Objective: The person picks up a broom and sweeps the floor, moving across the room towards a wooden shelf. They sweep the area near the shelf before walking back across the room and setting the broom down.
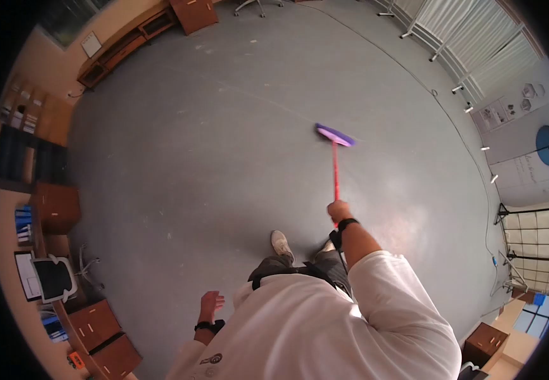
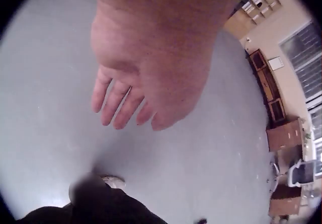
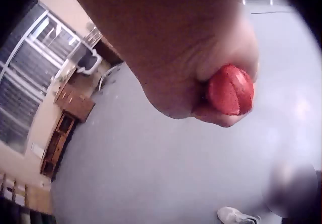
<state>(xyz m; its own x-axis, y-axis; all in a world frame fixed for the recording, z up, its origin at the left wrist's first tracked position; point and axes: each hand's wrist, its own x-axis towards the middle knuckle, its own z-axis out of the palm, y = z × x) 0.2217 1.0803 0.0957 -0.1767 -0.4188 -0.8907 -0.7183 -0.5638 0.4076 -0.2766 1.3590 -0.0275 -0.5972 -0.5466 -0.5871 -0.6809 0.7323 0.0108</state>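
A broom with a red handle (image 1: 336, 171) and a pink head with purple bristles (image 1: 335, 135) reaches forward over the grey floor. My right hand (image 1: 339, 211) grips the handle near its top end. In the right wrist view the rounded red handle end (image 3: 230, 90) sticks out of the curled right hand (image 3: 221, 114). My left hand (image 1: 210, 305) hangs at my left side and holds nothing. Its fingers (image 2: 119, 101) are loosely extended, palm showing, in the left wrist view.
The grey floor (image 1: 224, 139) stretches around my shoes (image 1: 281, 244). Brown cabinets (image 1: 100, 326) and an office chair (image 1: 56, 278) line the left side. A cable (image 1: 407, 63) runs along the floor near the white curtains (image 1: 464, 31) and printed panels (image 1: 534, 126) at right.
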